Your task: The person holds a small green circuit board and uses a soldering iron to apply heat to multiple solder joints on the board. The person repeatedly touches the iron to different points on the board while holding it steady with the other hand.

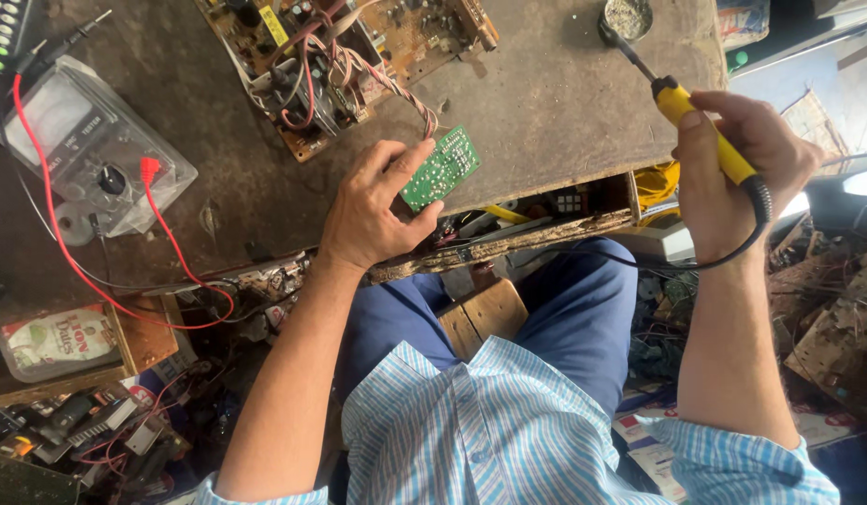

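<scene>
Looking down from the head camera, a worn brown workbench (545, 103) is seen, with the person's blue trousers and striped shirt below it. The left hand (372, 210) rests at the near edge of the bench, and its fingers are closed on a small green circuit board (441, 168) — the thumb under the near side, the other fingers over the left edge. The board lies tilted on the bench, solder side up, just near of a larger brown circuit board (344, 56) with twisted wires.

The right hand (737, 173) is held to the right, off the bench edge, and its fingers are wrapped tightly around the yellow handle of a soldering iron (695, 122). The tip is pointed far, into a small round tin (627, 17) at the far edge of the bench.

The green board is judged to be light, thin and stiff, yet fragile — it is best taken by its bare edges, not by the solder points. The iron is probably hot at its tip, so only the handle should be gripped.

At the far left a multimeter (87, 140) in clear plastic lies with red leads.
</scene>
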The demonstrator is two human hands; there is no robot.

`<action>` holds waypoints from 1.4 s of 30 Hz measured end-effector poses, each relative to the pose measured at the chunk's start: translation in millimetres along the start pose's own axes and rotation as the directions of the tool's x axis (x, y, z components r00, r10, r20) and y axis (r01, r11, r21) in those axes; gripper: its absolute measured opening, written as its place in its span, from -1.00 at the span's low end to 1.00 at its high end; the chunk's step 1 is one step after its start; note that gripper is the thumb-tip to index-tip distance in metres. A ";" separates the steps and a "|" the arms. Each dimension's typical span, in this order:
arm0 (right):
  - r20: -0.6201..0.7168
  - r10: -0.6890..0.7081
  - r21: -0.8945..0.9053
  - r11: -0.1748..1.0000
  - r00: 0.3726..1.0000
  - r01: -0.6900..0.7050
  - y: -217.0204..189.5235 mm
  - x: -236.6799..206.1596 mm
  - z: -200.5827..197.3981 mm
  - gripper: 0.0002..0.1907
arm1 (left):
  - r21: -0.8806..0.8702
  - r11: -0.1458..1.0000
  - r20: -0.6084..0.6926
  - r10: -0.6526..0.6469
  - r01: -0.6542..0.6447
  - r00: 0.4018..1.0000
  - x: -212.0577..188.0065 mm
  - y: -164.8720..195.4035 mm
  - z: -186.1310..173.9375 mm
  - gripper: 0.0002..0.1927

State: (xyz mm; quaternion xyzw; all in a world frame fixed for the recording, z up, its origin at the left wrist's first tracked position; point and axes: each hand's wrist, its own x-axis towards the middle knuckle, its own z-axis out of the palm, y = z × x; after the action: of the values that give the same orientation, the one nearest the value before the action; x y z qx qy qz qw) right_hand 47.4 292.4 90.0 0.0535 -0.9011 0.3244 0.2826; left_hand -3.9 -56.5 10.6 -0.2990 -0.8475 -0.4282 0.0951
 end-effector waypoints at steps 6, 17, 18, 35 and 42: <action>0.038 0.061 0.049 0.997 0.997 -0.062 -1.3 7.7 11.7 -0.86 | -0.001 1.000 0.009 0.002 -0.002 1.000 1.3 -1.8 -0.3 -0.33; 0.047 0.016 0.063 0.998 0.999 -0.019 4.4 14.3 20.6 -0.87 | 0.013 1.000 0.031 -0.028 0.028 0.999 -0.5 -4.9 2.5 -0.32; 0.044 0.020 0.065 0.998 0.999 -0.023 5.0 16.4 22.6 -0.87 | 0.015 1.000 0.030 -0.027 0.027 0.999 0.2 -5.7 2.8 -0.32; 0.067 0.027 0.070 0.997 0.997 -0.031 -0.2 22.2 26.0 -0.83 | 0.016 1.000 0.012 -0.010 0.009 1.000 1.2 -3.4 -0.7 -0.33; -0.001 0.288 0.354 0.896 0.958 -0.269 -32.1 -30.8 11.1 -0.77 | -0.025 0.999 0.014 0.049 -0.049 0.999 0.1 -3.2 -3.2 -0.32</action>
State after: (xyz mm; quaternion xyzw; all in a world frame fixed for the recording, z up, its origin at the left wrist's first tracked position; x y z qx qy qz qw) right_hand 76.9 257.7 84.0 -0.0354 -0.8194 0.5179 0.2432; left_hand -6.1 -60.4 10.6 -0.3239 -0.8353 -0.4338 0.0954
